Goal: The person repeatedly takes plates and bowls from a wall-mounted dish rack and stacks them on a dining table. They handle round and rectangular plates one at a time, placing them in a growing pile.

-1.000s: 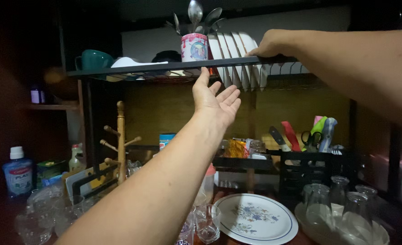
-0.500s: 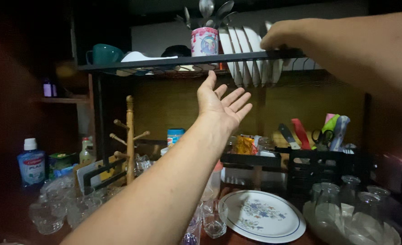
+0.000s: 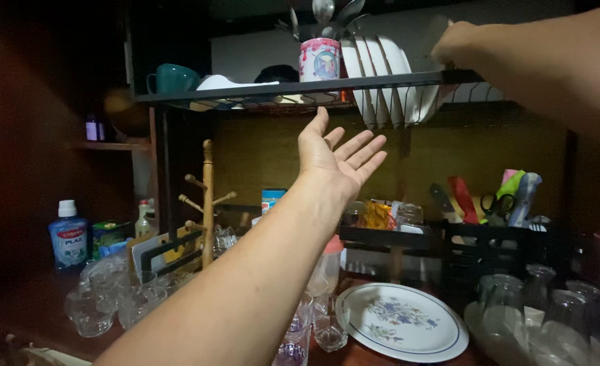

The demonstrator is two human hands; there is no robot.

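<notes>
Left hand [image 3: 337,152]: open, palm up, below black rack [image 3: 245,90] | Right hand [image 3: 457,46]: at rack's white plates [image 3: 388,71], grip unclear

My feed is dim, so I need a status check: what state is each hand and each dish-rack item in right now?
Left hand: open, palm up, empty, below the shelf.
Right hand: grip closed at the black wire rack shelf edge; what it holds is unclear.
White plates: upright in rack slots.
Pink printed cup: upright, holding metal spoons.
Teal ceramic mug: on the shelf.
Floral round plate: lying flat, empty.
</notes>
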